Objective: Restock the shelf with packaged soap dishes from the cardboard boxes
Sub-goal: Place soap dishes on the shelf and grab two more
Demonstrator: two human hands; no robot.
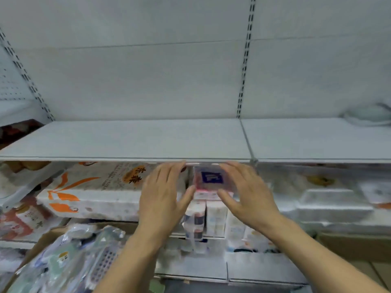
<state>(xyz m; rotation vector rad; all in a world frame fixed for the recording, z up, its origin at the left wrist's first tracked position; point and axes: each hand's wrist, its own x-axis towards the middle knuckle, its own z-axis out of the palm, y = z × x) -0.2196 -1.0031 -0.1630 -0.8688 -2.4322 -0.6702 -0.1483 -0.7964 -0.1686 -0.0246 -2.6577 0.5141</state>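
While both hands flank blue-labelled package [211, 179] under shelf [135, 140], left hand [164, 193], right hand [246, 192] spread, thumbs touching it.

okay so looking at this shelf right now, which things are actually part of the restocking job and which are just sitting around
Part of the job:
left hand and right hand, either side of a small package
white shelf
cardboard box of wrapped goods

Just lying about:
orange-printed packs
white trays
coiled white item

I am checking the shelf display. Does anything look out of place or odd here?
Mostly orderly. One oddity: a pale cable-like coil lies loose at the upper shelf's far right. Both hands, left and right, flank a clear pack, straight fingers on its sides.
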